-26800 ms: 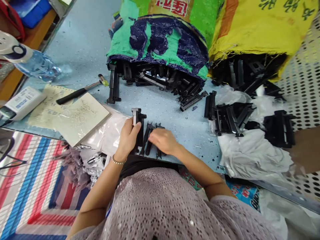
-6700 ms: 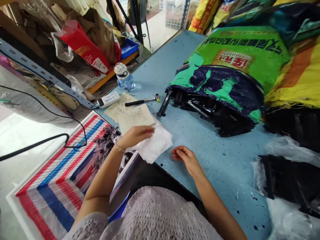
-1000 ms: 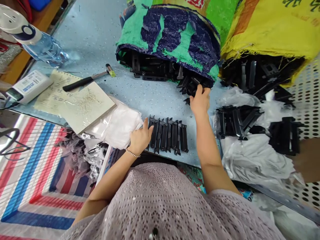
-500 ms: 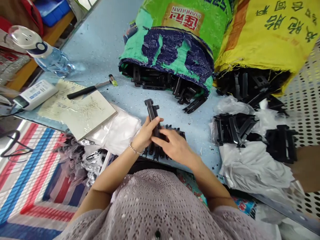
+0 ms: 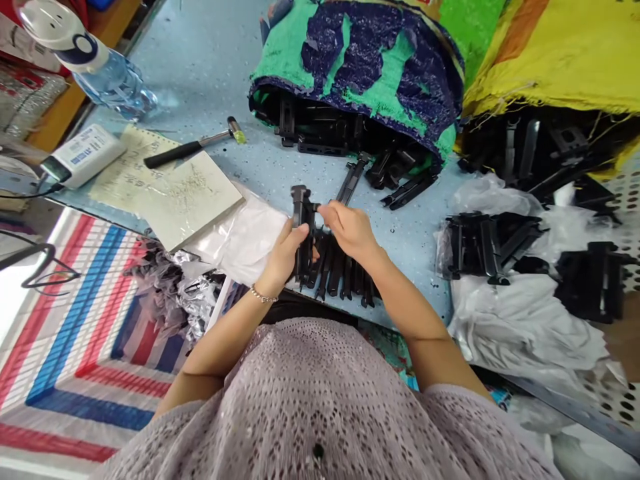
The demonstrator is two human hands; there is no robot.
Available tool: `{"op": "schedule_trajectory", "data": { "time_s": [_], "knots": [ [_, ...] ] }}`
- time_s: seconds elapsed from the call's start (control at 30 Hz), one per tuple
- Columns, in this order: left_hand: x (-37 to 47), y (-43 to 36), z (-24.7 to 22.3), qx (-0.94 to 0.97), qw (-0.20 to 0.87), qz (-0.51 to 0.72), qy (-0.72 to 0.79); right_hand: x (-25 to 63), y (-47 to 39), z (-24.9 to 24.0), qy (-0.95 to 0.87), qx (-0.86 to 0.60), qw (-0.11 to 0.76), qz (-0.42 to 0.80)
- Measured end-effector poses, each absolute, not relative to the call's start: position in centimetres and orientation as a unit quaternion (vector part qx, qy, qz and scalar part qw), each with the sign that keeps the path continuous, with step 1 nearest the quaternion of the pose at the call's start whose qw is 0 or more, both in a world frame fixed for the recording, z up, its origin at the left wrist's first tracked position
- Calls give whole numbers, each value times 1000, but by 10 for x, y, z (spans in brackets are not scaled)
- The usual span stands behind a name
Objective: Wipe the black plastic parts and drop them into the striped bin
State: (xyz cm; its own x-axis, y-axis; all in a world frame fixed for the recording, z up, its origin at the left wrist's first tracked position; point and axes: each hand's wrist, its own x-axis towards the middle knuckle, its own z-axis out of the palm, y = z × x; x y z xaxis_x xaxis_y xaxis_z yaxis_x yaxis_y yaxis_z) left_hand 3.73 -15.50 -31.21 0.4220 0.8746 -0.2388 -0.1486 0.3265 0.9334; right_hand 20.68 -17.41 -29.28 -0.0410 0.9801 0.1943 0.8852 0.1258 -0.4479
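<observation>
My left hand (image 5: 284,257) is closed around a long black plastic part (image 5: 302,230), holding it upright over the near edge of the table. Close on its right, my right hand (image 5: 353,230) is curled shut, its fingertips at the side of that part. Another slender black strip (image 5: 353,179) sticks out beyond the right hand's knuckles and seems to be in its grip; its lower end is hidden. Below both hands, a row of similar black parts (image 5: 345,270) lies side by side on the blue table (image 5: 405,247).
A torn green-and-navy sack (image 5: 360,60) and a yellow sack (image 5: 575,60) spill black parts. To the right are bagged parts (image 5: 493,243) and white plastic bags (image 5: 525,320). On the left are a small hammer (image 5: 175,153), a pale block (image 5: 193,200) and a water bottle (image 5: 110,77).
My right hand has moved up and away from the lower end of the held part, and a black strip now shows beyond it. The view has tilted nearer the table.
</observation>
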Motion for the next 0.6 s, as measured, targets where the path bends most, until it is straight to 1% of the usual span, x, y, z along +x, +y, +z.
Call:
{"op": "schedule_trajectory", "data": {
  "time_s": [0.03, 0.1, 0.2, 0.27, 0.37, 0.47, 0.53, 0.6],
  "knots": [
    [35, -151, -314, 451, 688, 390, 412, 201, -183, -292, -744, -622, 210, 124],
    [32, -144, -319, 448, 654, 431, 431, 190, -202, -295, -800, -561, 175, 125],
    [27, -140, -325, 466, 652, 409, 435, 176, -223, -310, -824, -535, 159, 99],
    [23, -143, -331, 502, 641, 386, 433, 177, -231, -321, -814, -547, 160, 114],
    [17, -152, -346, 570, 608, 357, 421, 194, -239, -333, -754, -623, 171, 121],
    [21, -162, -362, 581, 621, 333, 408, 217, -243, -336, -683, -697, 182, 120],
    [31, -168, -368, 563, 619, 356, 416, 224, -243, -333, -649, -718, 196, 159],
    [42, -173, -365, 552, 593, 399, 429, 221, -242, -328, -626, -706, 226, 240]
  ]
}}
